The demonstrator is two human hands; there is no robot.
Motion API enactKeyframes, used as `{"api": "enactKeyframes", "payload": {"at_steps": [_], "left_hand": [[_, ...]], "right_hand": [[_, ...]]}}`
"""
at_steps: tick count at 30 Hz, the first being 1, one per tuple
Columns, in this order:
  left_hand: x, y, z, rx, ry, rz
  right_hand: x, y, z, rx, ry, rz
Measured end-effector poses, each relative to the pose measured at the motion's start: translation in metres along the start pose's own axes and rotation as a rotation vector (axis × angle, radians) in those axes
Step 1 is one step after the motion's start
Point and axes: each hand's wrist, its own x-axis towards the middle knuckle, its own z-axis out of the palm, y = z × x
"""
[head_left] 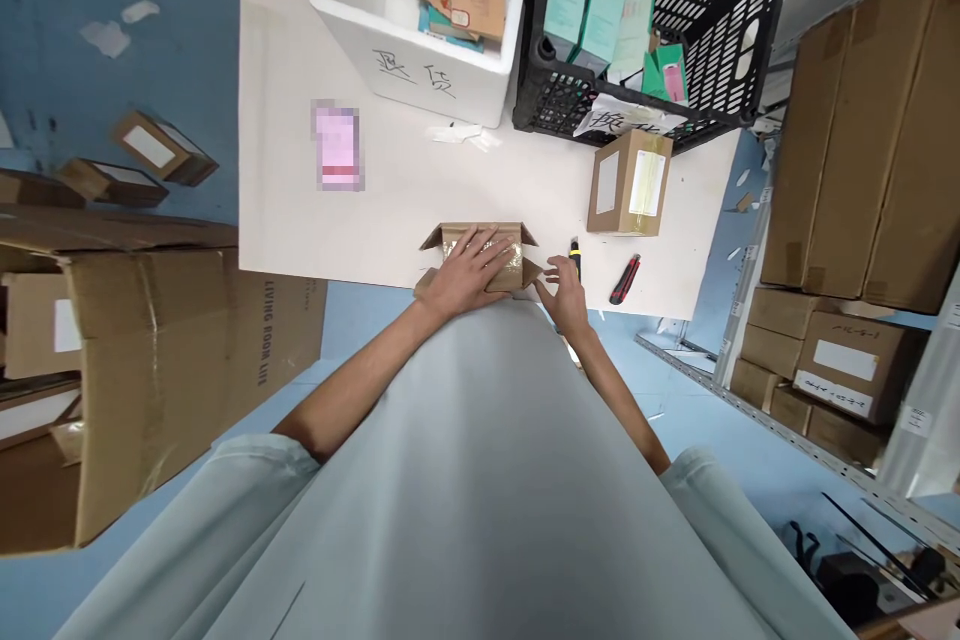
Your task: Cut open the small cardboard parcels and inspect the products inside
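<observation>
A small brown cardboard box (514, 268) lies at the table's near edge, its end flaps sticking out on both sides and clear tape across its top. My left hand (469, 275) rests flat on top of it, fingers spread, covering much of that face. Just off the box's right end is my right hand (566, 300), thumb and fingers apart beside a raised flap (531, 272); whether it touches the flap I cannot tell. A yellow-and-black utility knife (575, 258) lies right behind this hand, and a red-and-black utility knife (625, 280) farther right.
On the white table (285, 230) stand a white foam bin (442, 85) of small packages, a black crate (712, 115) with green boxes, and a taped carton (628, 185). A blurred pink item (338, 148) lies left. A large open carton (195, 370) and shelved boxes (855, 360) flank me.
</observation>
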Motion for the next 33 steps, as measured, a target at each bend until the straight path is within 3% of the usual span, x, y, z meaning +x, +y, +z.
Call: {"api": "enactKeyframes", "payload": {"at_steps": [6,8,11,13,16,20,23,28,33], "left_hand": [[-0.026,0.000,-0.024,-0.049,0.131,-0.085],[-0.047,-0.010,-0.036,-0.078,0.268,-0.233],[-0.080,-0.040,-0.046,-0.199,0.517,-0.566],[-0.095,-0.063,-0.044,-0.345,0.590,-0.803],[-0.098,-0.090,-0.028,-0.595,0.497,-1.050],[-0.071,-0.099,-0.002,-0.934,0.369,-1.183],[-0.044,-0.092,0.012,-1.093,0.236,-1.148],[-0.006,-0.069,0.018,-1.273,0.030,-0.963],[0.003,-0.053,-0.008,-1.185,0.095,-0.932]], "right_hand": [[0.021,-0.036,0.000,0.136,-0.024,0.123],[0.027,-0.048,0.004,0.069,-0.002,0.164],[0.035,-0.059,0.012,0.007,0.000,0.176],[0.039,-0.056,0.015,0.028,-0.003,0.173],[0.043,-0.037,0.009,0.104,0.012,0.176],[0.046,0.004,-0.015,0.209,0.017,0.215],[0.047,0.031,-0.034,0.247,0.046,0.253],[0.043,0.059,-0.048,0.330,0.089,0.315],[0.046,0.072,-0.028,0.462,0.106,0.397]]}}
